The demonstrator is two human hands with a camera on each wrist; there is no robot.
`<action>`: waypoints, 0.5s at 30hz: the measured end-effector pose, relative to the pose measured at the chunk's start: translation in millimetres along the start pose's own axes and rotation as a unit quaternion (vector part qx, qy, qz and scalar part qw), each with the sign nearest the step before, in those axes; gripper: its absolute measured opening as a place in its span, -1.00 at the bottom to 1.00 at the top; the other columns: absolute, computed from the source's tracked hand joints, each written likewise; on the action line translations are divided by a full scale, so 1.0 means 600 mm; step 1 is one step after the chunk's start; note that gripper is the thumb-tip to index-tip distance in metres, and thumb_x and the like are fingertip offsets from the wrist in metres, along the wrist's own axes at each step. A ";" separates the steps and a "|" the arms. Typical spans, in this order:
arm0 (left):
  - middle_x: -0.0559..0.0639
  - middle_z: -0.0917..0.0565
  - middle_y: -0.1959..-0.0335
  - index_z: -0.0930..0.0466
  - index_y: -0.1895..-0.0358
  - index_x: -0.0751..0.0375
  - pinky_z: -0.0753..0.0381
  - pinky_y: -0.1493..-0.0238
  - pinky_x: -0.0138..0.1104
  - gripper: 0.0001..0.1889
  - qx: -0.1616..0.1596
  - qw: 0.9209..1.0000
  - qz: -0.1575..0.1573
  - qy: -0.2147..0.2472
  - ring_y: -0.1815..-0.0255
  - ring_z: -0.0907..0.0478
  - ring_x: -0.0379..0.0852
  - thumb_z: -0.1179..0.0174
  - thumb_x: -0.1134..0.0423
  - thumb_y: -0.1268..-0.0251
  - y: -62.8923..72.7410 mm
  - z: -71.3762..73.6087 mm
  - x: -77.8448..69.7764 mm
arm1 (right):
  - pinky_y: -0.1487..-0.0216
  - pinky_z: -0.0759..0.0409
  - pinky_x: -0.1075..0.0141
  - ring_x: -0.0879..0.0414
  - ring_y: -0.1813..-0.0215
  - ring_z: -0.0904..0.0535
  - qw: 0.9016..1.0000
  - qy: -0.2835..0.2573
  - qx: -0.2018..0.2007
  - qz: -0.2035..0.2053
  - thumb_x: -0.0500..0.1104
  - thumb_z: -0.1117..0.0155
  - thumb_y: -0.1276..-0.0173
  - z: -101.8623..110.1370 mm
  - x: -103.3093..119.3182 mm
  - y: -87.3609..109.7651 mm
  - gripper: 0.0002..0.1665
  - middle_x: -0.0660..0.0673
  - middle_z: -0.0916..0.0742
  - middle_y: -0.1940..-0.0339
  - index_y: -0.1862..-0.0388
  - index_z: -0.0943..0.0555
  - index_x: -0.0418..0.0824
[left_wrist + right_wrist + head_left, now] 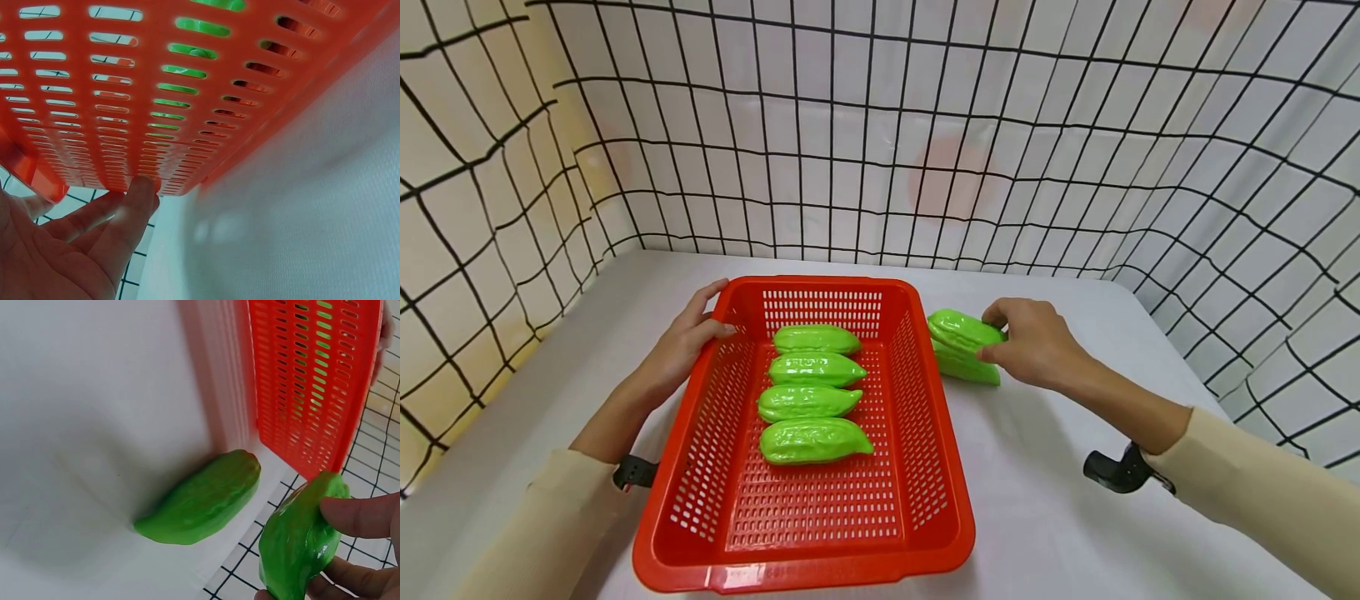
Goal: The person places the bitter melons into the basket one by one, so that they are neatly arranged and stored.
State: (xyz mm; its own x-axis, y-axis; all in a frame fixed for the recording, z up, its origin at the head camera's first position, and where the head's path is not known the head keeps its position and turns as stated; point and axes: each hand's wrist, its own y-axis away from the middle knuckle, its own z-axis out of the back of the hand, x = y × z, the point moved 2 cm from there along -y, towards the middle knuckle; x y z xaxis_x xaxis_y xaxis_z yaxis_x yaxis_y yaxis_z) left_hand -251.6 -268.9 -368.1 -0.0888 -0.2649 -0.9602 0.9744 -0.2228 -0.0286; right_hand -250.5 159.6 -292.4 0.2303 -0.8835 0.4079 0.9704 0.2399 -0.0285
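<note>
My right hand pinches a glossy green gourd-like vegetable, its thumb on one side and fingers on the other. The held piece is raised off the table, just right of the red basket. Below it a second green vegetable lies on the table, partly covered by the held one in the head view. At the basket's far left corner my left hand grips the rim, with the thumb over the edge and the fingers along the outer wall. Inside, several like green vegetables lie crosswise in a column.
The basket, with slotted walls, stands on a white-covered table. Black wire mesh backed by pale sheeting encloses the table at the back and both sides. Each wrist wears a black strap, and the right one has a protruding piece.
</note>
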 end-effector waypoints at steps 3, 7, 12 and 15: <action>0.37 -0.31 -0.41 0.25 -0.66 -0.08 -0.76 0.10 -0.08 -0.22 0.001 1.000 -0.001 0.001 -0.13 -0.57 0.32 0.09 0.18 -0.49 0.000 0.000 0.001 | 0.15 -0.64 0.09 -0.14 0.03 -0.62 1.000 0.004 -0.003 -0.001 -0.19 -0.43 -0.22 0.003 0.004 -0.002 -0.48 -0.29 -0.73 -0.01 -0.13 -0.62 -0.37; 0.38 -0.31 -0.41 0.25 -0.66 -0.07 -0.76 0.10 -0.08 -0.23 0.003 1.000 -0.002 0.002 -0.13 -0.57 0.33 0.09 0.19 -0.50 0.000 0.000 0.001 | 0.14 -0.65 0.08 -0.15 0.03 -0.62 1.000 0.007 -0.007 0.002 -0.19 -0.42 -0.23 0.010 0.012 -0.002 -0.48 -0.29 -0.72 -0.02 -0.15 -0.61 -0.38; 0.37 -0.31 -0.41 0.25 -0.66 -0.08 -0.76 0.10 -0.08 -0.23 0.002 1.000 -0.002 -0.002 -0.14 -0.57 0.34 0.09 0.19 -0.50 0.001 0.000 0.000 | 0.10 -0.65 0.06 -0.13 0.03 -0.63 1.000 0.005 -0.012 0.012 -0.20 -0.42 -0.23 0.015 0.031 -0.003 -0.47 -0.28 -0.72 -0.02 -0.18 -0.60 -0.36; 0.37 -0.32 -0.41 0.25 -0.66 -0.08 -0.76 0.11 -0.08 -0.23 0.002 1.000 -0.003 -0.002 -0.14 -0.56 0.35 0.09 0.19 -0.50 0.001 -0.001 -0.001 | 0.05 -0.63 0.05 -0.13 0.00 -0.62 1.000 0.005 -0.015 0.023 -0.21 -0.42 -0.23 0.013 0.046 -0.002 -0.48 -0.27 -0.72 -0.03 -0.17 -0.60 -0.35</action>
State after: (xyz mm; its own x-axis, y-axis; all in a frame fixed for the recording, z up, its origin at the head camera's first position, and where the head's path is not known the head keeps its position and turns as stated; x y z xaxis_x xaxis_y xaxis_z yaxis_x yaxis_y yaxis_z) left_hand -250.7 -268.7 -367.8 -0.0951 -0.2673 -0.9589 0.9733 -0.2272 -0.0332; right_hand -246.0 137.9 -273.7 0.2743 -0.8757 0.3973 0.9607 0.2674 -0.0740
